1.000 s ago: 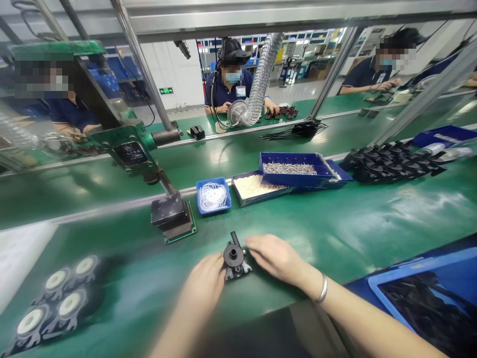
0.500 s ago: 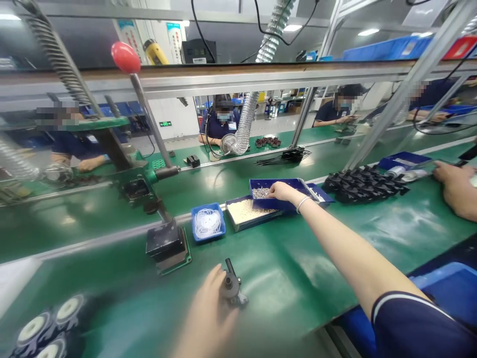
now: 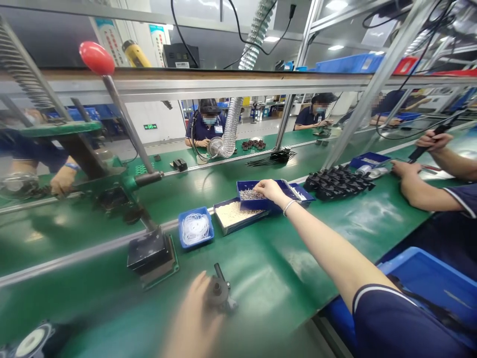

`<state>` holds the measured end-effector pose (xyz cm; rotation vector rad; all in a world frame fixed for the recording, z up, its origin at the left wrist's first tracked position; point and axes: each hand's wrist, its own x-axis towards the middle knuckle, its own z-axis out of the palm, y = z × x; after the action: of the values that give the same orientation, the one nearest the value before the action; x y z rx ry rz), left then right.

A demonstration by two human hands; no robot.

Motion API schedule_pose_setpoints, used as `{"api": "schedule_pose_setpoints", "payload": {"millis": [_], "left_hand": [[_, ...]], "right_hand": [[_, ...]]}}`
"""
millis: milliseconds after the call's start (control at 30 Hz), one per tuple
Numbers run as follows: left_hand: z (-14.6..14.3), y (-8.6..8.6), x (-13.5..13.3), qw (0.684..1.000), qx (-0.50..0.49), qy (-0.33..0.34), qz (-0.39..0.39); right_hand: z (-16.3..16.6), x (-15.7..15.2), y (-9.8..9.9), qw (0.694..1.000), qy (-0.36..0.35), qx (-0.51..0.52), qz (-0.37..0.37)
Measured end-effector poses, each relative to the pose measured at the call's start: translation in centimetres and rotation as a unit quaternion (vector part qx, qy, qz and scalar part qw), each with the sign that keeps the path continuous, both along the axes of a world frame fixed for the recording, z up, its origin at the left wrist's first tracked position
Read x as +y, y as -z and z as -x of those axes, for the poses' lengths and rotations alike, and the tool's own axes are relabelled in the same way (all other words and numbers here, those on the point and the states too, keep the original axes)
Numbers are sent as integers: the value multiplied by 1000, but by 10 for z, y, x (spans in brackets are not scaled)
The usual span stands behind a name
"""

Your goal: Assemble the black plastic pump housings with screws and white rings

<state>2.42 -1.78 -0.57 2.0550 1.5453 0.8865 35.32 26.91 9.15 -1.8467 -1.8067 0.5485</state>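
Low in the view, my left hand [image 3: 197,315], blurred, is closed round a dark plastic part [image 3: 218,292] with a round body and a short tube sticking out. My right hand [image 3: 269,191] reaches into a dark blue bin [image 3: 257,204] of small metal pieces [image 3: 249,194]. Its fingertips are pinched together among the pieces; whether one is between them is hidden. Under and beside this bin lies a tray of small cream-coloured pieces [image 3: 235,215]. Left of that, a blue tray [image 3: 196,243] holds white coiled tubing or rings [image 3: 195,227].
A hand press with a red knob [image 3: 97,58] stands at the left. Dark parts with pale round centres [image 3: 33,344] lie lower left. Black parts [image 3: 337,184] are piled at the right. There, a co-worker's hands [image 3: 406,169] hold a black tool. A blue crate [image 3: 428,278] stands lower right.
The camera view has turned to the right, so more of the co-worker on the right shows. My right hand stays in the bin of metal pieces; my left hand keeps the dark part.
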Motion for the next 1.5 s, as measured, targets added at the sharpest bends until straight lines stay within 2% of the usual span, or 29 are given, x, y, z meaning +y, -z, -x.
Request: {"api": "schedule_pose_setpoints", "payload": {"millis": [133,267,367,433,567,700,800,900,967,1033,1100,1233,1500], "left_hand": [[9,2,4,999,-25,-23,-24],[2,-17,16,982,-179,-52,13],[-11,-43,28,930,-350,-32,109],[-17,-59,35,887,-429,-13,172],[-14,-72,40,836,-485,24,256],[-4,-67,36,815,-513,5,271],[1,-63,36,796,-535,-5,282],[4,-60,39,793,-542,-16,278],[4,-55,44,815,-517,-41,259],[5,-47,48,855,-462,-69,226],[4,-38,52,897,-393,-82,185],[0,-24,54,962,-244,-52,110],[-2,-19,57,993,-110,-12,37]], "right_hand": [[21,-31,-22,995,-41,86,-43],[65,-95,-37,970,-182,156,-28],[99,-144,-39,928,-333,164,6],[116,-166,-36,894,-425,142,-18],[135,-180,-23,864,-489,96,-76],[141,-180,-15,847,-516,119,-49],[145,-180,-12,849,-496,176,43],[147,-177,-8,851,-411,285,162],[144,-170,-1,843,-315,391,191],[137,-162,9,828,-218,479,192],[127,-155,22,815,-154,522,197],[104,-157,46,804,-117,535,234],[92,-175,64,781,-92,559,263]]}}
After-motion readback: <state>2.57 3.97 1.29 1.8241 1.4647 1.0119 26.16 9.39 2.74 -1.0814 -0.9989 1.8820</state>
